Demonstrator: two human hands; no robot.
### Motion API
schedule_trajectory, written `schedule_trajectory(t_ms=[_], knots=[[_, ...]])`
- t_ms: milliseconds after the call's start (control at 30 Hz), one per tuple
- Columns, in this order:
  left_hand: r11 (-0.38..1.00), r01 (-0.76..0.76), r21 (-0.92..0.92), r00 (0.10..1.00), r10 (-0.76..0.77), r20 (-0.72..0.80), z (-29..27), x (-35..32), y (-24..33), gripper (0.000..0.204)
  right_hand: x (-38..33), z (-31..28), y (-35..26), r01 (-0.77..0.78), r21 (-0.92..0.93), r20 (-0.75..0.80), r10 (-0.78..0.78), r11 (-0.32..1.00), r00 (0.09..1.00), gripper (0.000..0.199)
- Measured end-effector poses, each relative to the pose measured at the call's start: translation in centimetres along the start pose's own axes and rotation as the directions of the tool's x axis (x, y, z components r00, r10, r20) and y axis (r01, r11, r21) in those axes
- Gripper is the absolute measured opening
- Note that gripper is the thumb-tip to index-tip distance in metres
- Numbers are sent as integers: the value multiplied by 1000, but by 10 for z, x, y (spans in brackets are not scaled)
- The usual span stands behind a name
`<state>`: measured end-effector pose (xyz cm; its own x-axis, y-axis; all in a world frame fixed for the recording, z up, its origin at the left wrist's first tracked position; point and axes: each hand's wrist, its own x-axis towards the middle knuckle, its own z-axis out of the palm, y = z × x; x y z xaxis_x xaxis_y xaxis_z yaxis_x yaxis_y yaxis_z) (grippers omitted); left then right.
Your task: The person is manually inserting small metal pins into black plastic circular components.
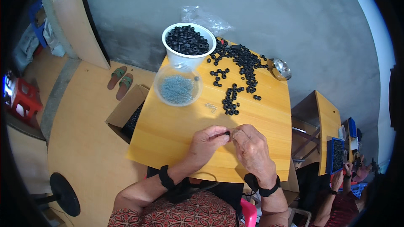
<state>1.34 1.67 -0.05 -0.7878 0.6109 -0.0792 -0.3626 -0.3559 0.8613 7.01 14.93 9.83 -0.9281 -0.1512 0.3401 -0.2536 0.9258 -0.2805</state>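
Over the tabletop (pixel 269 113), the left hand (pixel 205 143) and right hand (pixel 253 151) are held close together, fingers bent inward. Between them, a black piece (pixel 227 133) is pinched by the left; the right's grip cannot be told.

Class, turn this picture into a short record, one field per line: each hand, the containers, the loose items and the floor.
Left hand: pinches a small black piece
Right hand: fingertips close to that piece; grip unclear
White tub: heaped with black parts
Clear bowl: many small, pale bluish pieces
Metal bowl: near the far right corner
Loose on table: scattered black parts, a few thin pins
Floor: green-strapped sandals, open cardboard box
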Motion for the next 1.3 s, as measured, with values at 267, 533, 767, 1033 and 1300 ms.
schedule_trajectory(t_ms=[267, 533, 767, 1033, 1300], knots=[[996, -73, 43, 997, 74, -26, -1, 3, -2, 20, 2, 10, 9, -123, 363, -61, 155, 924, 986, 7], [999, -13, 33, 1000, 13, -4, 2, 1, 6, 21, -8, 14, 21, -316, 603, -28, 415, 732, 909, 4], [1000, -27, -13, 1000, 27, -1, 0, 2, 5, 21, -3, 10, 13, -286, 535, -27, 355, 795, 935, 5], [999, -24, 47, 1000, 25, -9, 0, 1, 2, 21, -7, 29, 5, -200, 345, -136, 260, 917, 956, 4], [993, -29, 117, 998, 35, -53, 3, 1, -3, 16, -20, 38, -2, -200, 354, -251, 299, 914, 921, 13]])
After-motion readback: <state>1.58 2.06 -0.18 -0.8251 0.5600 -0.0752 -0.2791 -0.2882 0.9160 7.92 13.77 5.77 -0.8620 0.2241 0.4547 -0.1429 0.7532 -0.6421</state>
